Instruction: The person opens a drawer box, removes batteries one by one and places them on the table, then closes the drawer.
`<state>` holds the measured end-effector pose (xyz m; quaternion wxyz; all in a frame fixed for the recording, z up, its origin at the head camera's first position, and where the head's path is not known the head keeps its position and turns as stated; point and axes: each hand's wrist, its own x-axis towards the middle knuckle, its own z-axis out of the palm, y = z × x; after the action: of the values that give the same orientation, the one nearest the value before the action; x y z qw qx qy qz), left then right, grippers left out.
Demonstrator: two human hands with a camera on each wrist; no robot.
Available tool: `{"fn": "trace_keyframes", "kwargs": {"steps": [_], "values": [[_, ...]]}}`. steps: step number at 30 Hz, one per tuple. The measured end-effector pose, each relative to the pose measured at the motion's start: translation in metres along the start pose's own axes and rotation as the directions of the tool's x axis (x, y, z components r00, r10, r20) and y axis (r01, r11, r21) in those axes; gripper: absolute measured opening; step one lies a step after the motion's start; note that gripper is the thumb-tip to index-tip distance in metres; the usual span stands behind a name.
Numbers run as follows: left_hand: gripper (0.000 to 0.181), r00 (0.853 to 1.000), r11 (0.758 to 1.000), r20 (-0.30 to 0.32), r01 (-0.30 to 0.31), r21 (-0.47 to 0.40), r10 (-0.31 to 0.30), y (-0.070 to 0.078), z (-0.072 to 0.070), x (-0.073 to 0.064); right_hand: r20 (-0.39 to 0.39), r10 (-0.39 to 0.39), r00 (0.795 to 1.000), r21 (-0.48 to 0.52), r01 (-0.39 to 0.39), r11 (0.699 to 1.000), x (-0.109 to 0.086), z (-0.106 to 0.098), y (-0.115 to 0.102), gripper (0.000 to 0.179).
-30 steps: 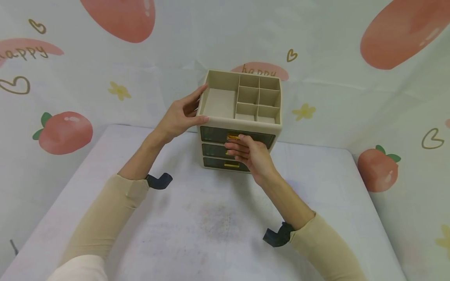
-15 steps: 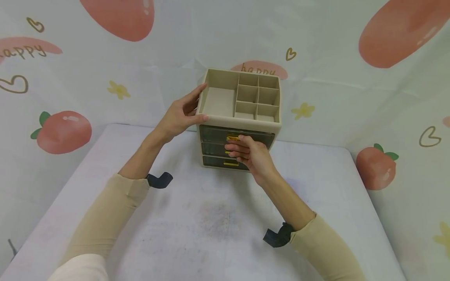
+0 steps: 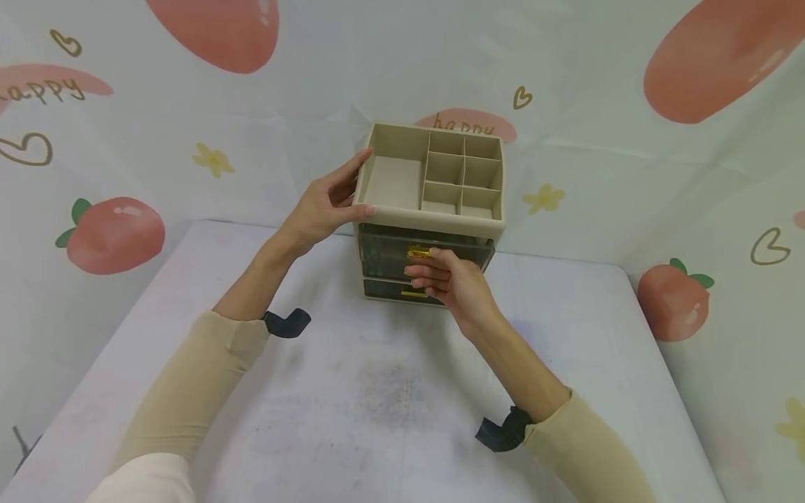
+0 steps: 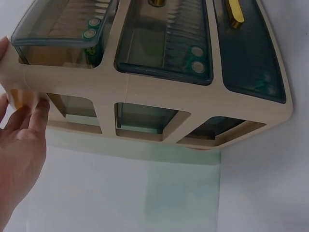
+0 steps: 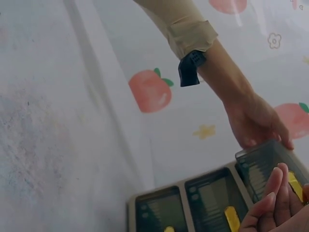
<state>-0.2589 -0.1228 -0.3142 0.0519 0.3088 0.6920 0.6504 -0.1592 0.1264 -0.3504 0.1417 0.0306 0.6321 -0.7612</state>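
Observation:
A beige desktop drawer organizer [image 3: 434,219] stands at the back of the table, its top split into one wide compartment and several small ones. My left hand [image 3: 321,209] grips its upper left side, thumb on the front rim, fingers along the side. Thumb and fingers of my right hand [image 3: 464,292] pinch the gold handle [image 3: 418,251] of the dark see-through top drawer [image 3: 382,255], which juts out a little. Green cylinders with round silver ends [image 4: 90,34], like batteries, show inside that drawer in the left wrist view. The middle drawer [image 4: 164,43] and bottom drawer [image 4: 251,53] are shut.
A white cloth [image 3: 390,419] with faint stains covers the table. Behind it hangs a white backdrop [image 3: 302,84] printed with peaches, hearts and flowers. Dark camera mounts [image 3: 288,323] sit on both wrists.
The top drawer has slid out slightly toward me, and my right hand has come back and down with its handle. My left hand stays on the organizer's side.

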Motion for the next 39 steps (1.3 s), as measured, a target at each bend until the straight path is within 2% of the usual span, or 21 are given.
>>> {"fn": "trace_keyframes", "kwargs": {"steps": [8, 14, 26, 39], "values": [[0.083, 1.000, 0.999, -0.001, 0.009, 0.034, -0.009, -0.002, 0.001, -0.006, 0.018, 0.012, 1.000, 0.035, -0.013, 0.999, -0.009, 0.003, 0.009, 0.039], [0.083, 1.000, 1.000, 0.002, 0.016, 0.021, -0.016, -0.004, 0.001, -0.007, 0.018, 0.007, 1.000, 0.044, -0.007, 0.999, -0.015, 0.004, 0.011, 0.040], [0.084, 1.000, 0.999, -0.003, -0.003, 0.052, 0.003, 0.001, 0.004, -0.006, 0.068, -0.012, 0.998, 0.045, 0.009, 0.999, -0.027, 0.007, 0.010, 0.053], [0.084, 1.000, 0.998, -0.008, -0.026, 0.063, 0.027, 0.005, 0.005, -0.004, 0.083, -0.027, 0.996, 0.057, 0.022, 0.998, -0.038, 0.008, 0.010, 0.048]]}}
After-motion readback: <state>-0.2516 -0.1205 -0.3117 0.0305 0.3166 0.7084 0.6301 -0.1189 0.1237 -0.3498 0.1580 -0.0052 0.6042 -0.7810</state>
